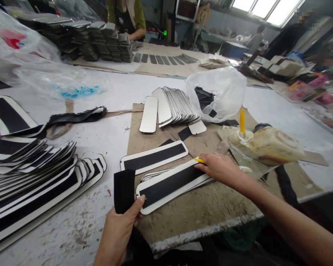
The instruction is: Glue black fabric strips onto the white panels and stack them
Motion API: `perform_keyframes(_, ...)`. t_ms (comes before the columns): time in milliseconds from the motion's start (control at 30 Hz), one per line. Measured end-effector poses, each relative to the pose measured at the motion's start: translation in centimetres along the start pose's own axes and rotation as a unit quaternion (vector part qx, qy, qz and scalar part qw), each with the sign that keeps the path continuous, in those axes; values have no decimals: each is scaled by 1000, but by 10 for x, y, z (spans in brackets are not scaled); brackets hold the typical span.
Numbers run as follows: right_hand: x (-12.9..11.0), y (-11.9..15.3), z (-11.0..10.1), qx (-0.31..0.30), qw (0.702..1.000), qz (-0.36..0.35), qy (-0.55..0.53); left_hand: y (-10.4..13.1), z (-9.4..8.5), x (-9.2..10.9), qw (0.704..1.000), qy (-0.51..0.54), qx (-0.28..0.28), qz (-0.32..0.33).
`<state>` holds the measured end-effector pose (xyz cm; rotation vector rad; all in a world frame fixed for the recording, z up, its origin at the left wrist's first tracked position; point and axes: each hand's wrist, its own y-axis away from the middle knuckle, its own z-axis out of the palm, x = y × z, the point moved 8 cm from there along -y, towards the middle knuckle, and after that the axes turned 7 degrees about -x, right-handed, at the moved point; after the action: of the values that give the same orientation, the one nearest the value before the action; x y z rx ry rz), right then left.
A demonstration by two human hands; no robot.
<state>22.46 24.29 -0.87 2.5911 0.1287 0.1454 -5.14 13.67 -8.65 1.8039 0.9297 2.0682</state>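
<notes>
My left hand (120,225) pinches the near left end of a long white piece with a black centre strip (169,184), thumb on top. A black strip (124,190) stands up at the same hand, beside that end. My right hand (215,166) is closed around a yellow tool (200,160) at the far right end of the white piece; most of the tool is hidden by the fingers. Under the held piece lie several similar pieces (158,173). Just behind them rests another white piece with a black centre (155,157).
Left is a large stack of black-and-white pieces (44,184). Behind the hands are a fanned row of white pieces (177,105) and a plastic bag (219,92). A glue-stained container (277,146) with a yellow-handled tool (242,122) stands right. A person (127,18) works across the table.
</notes>
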Motion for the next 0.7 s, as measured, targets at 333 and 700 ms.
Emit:
perform_keyframes(333,0,-8,3,-10,1000,-7,1,2,0,2,999,-31,20,-17)
perform_keyframes(700,19,-7,-1,31,999,38,-4,3,2,6,999,-24,35,-16)
